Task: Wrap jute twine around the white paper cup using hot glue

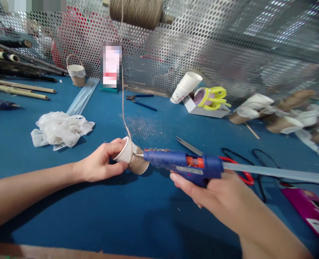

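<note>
My left hand (105,160) is closed round the rim end of a white paper cup (124,151), tilted with its mouth toward the left. Brown twine (138,162) is wound round the cup's lower part. From it a strand (123,104) runs up to a large twine spool (136,12). My right hand (216,194) grips a blue glue gun (175,162), its metal nozzle at the cup beside the edge of the winding. A long translucent glue stick (270,172) sticks out of the gun's back.
Red-handled scissors (189,145) lie partly hidden behind the glue gun. Blue pliers (143,102), stacked paper cups (186,86) and a twine-wrapped cup basket (77,75) stand or lie farther back. White lace (61,129) is heaped at left, near glue sticks (84,96). Perforated metal (154,54) closes off the back.
</note>
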Tool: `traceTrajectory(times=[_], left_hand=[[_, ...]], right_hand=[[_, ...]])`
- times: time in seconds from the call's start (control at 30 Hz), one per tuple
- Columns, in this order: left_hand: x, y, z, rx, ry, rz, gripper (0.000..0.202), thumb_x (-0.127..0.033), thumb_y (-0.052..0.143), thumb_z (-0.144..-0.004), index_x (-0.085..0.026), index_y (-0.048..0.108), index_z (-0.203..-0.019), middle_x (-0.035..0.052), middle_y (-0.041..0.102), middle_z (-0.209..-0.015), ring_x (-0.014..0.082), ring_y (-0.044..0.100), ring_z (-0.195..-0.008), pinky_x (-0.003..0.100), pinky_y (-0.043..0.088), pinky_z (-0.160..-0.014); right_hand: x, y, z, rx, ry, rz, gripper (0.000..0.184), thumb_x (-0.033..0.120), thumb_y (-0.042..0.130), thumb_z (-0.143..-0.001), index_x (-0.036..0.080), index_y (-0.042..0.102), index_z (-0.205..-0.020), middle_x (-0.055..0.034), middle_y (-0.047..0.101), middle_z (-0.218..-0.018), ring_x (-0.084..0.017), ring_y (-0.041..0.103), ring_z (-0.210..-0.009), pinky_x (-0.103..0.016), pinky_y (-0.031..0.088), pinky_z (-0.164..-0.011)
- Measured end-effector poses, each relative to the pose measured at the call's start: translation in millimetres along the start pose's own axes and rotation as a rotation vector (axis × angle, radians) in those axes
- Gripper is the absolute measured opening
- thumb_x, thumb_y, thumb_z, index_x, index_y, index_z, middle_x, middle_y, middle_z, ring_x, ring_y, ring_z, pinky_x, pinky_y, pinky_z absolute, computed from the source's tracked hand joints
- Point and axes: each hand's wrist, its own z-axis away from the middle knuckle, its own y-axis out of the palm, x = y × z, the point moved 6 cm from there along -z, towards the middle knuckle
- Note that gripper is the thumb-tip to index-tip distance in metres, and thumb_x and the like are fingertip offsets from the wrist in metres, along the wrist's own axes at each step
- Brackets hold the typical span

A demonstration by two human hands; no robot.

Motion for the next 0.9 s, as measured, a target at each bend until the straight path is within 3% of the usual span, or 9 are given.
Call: traceTrajectory(times=[0.27,0.37,0.5,0.6,0.77,0.9], left_hand=[[-1.4,0.9,0.3,0.009,0.033,-0.018,0.022,-0.01,0.048,-0.078,-0.012,0.061,-0.096,0.0083,0.061,-0.097,0.0195,0.052,-0.092,0.034,0.043,-0.085],[-1.8,0.7,-0.2,0.007,0.028,-0.023,0.014,-0.01,0.048,-0.077,-0.011,0.06,-0.085,0.0084,0.06,-0.089,0.0196,0.052,-0.088,0.034,0.044,-0.081],[-3.6,1.0,-0.3,0.021,0.051,-0.027,0.011,-0.009,0.049,-0.075,-0.01,0.059,-0.079,0.0093,0.059,-0.086,0.0209,0.051,-0.09,0.036,0.044,-0.082],[-5.8,1.4,-0.3,0.03,0.085,-0.031,0.01,-0.008,0.049,-0.075,-0.01,0.059,-0.076,0.01,0.058,-0.088,0.0207,0.051,-0.09,0.035,0.044,-0.083],[-10.3,1.9,-0.3,0.03,0.154,-0.055,0.009,-0.006,0.049,-0.074,-0.013,0.055,-0.072,0.0066,0.059,-0.078,0.0194,0.05,-0.087,0.034,0.044,-0.081],[-10.8,1.7,-0.4,0.028,0.166,-0.059,0.01,-0.006,0.049,-0.074,-0.014,0.055,-0.072,0.0068,0.059,-0.079,0.0193,0.051,-0.086,0.033,0.044,-0.08]], right_hand=[[2.2,2.3,0.6,0.057,-0.009,-0.031,0.016,0.037,0.055,-0.079,0.026,0.066,-0.075,0.0,0.071,-0.072,-0.02,0.066,-0.068,-0.03,0.052,-0.06],[1.8,0.7,-2.4,0.059,0.006,-0.048,0.025,0.038,0.052,-0.08,0.025,0.061,-0.059,-0.0004,0.068,-0.062,-0.02,0.066,-0.069,-0.029,0.052,-0.062],[-4.3,0.8,-6.7,0.082,0.035,-0.106,0.038,0.04,0.048,-0.081,0.025,0.052,-0.046,0.0006,0.058,-0.045,-0.017,0.062,-0.055,-0.028,0.05,-0.053],[-10.4,3.9,-8.8,0.125,0.094,-0.142,0.04,0.04,0.05,-0.08,0.024,0.048,-0.043,0.0014,0.057,-0.044,-0.014,0.057,-0.046,-0.027,0.049,-0.05],[-19.0,9.3,-10.5,0.172,0.25,-0.214,0.05,0.045,0.051,-0.079,0.023,0.036,-0.037,-0.0014,0.059,-0.051,-0.014,0.059,-0.051,-0.024,0.049,-0.046],[-21.2,9.5,-8.1,0.195,0.287,-0.227,0.045,0.046,0.051,-0.078,0.023,0.039,-0.041,-0.0012,0.057,-0.049,-0.015,0.061,-0.054,-0.024,0.049,-0.046]])
